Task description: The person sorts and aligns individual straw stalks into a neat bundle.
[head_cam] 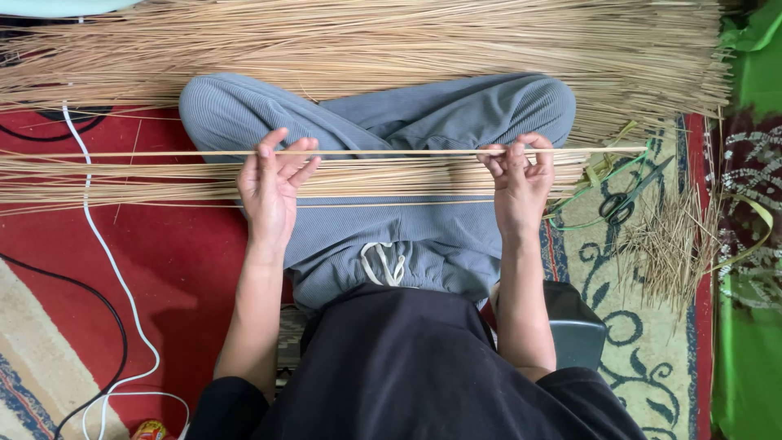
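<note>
Person sits cross-legged on a patterned red rug (187, 269), grey trousers, black top, seen from above.

Left hand (271, 186) at approx 10 o'clock from the lap: thumb and fingertips pinch one thin straight stick (391, 151), other fingers fanned loose. Right hand (520, 181) at approx 2 o'clock: fingers curled tight round the same stick. The stick runs level from 9 to 3 o'clock across both knees, held just above a flat bundle of sticks (122, 178) lying over the lap; that bundle stretches off the left edge.

Big heap of the same pale sticks (423, 41) at 12 o'clock, spread across the whole top w/ tips fanning out to the right.

At 3 o'clock, near the right hand: black-handled scissors (629, 200) on the rug, green cord (588, 189) looped around them, and a small pile of short stick offcuts (672, 244) just below.

White cable (114, 273) snakes down at 8 o'clock, black cable (90, 297) beside it. Dark box-shaped thing (577, 324) by the right elbow at 4 o'clock; can't tell what it is. Green fabric (753, 342) along the right edge.
</note>
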